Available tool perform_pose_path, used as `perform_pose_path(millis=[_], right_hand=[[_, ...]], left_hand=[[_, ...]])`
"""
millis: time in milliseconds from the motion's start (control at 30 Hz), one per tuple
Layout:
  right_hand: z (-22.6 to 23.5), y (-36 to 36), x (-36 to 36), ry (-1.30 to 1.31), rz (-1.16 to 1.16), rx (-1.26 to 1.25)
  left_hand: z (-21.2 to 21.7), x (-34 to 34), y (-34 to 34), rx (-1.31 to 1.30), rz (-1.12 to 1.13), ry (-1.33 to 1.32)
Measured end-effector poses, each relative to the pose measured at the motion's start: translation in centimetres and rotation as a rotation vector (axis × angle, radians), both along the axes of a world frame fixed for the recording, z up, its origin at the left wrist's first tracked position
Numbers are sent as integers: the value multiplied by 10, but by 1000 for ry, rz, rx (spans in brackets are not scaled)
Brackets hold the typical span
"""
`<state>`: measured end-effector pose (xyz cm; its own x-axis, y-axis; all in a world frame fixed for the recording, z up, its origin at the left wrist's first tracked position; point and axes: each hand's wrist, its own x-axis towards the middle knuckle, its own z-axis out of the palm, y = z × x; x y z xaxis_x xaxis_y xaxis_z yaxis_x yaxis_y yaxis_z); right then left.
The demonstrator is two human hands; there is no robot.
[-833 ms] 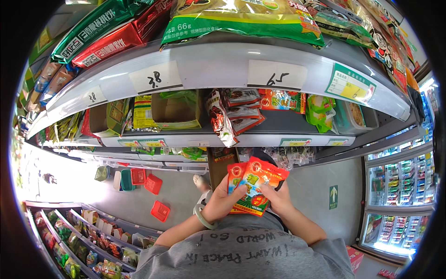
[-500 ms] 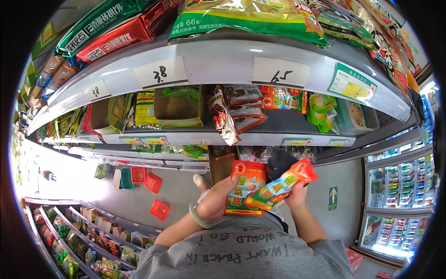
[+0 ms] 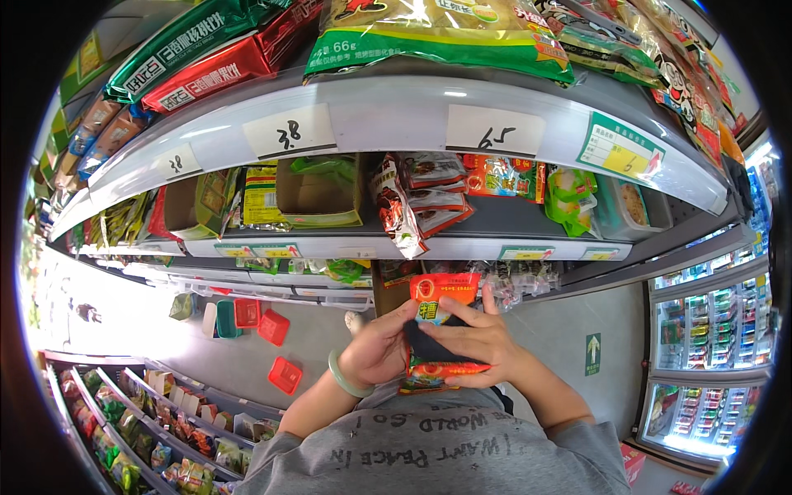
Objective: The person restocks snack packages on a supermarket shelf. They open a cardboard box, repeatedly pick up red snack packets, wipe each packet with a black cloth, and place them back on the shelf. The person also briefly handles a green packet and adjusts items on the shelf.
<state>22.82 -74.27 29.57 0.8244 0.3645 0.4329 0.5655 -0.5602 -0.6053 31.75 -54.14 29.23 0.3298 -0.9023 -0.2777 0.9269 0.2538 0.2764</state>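
Note:
Both hands hold a small stack of red and orange snack packets (image 3: 437, 307) in front of my chest. My left hand (image 3: 381, 346), with a pale green bangle on its wrist, grips the stack from the left. My right hand (image 3: 472, 338) lies across the front of the packets, fingers spread over them. The packets are upright, just below a shelf (image 3: 462, 247) that carries similar red packets (image 3: 417, 198).
Store shelves curve overhead with green, red and yellow snack bags and handwritten price cards. An open cardboard box (image 3: 318, 194) sits on the middle shelf. Red and green baskets (image 3: 260, 322) lie on the grey floor. A lit drinks fridge (image 3: 709, 363) stands at right.
My right hand had swung one packet out to the right; now it has brought it back onto the stack, and both hands hold the packets together, slightly higher.

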Motion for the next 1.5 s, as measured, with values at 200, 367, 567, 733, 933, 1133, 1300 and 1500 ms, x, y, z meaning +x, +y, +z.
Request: perform_pose_path(millis=[200, 367, 567, 733, 933, 1133, 1300, 1500], right_hand=[[-8, -18, -4, 104, 52, 297], [5, -14, 10, 42, -200, 224], [4, 6, 4, -12, 10, 23], [-1, -13, -5, 51, 75, 157], [-43, -21, -34, 229, -489, 916], [-15, -25, -20, 447, -607, 445], [-29, -3, -12, 599, -423, 502], [-20, -3, -2, 825, -652, 1419]], left_hand=[[3, 1, -1, -15, -31, -52], [9, -8, -1, 21, -69, -120], [18, 2, 4, 6, -23, -282], [6, 1, 11, 112, 41, -249], [7, 3, 20, 245, 231, -349], [8, -6, 16, 253, 174, -312], [-18, -24, -12, 228, 11, -447], [-11, -21, -6, 242, 103, -533]])
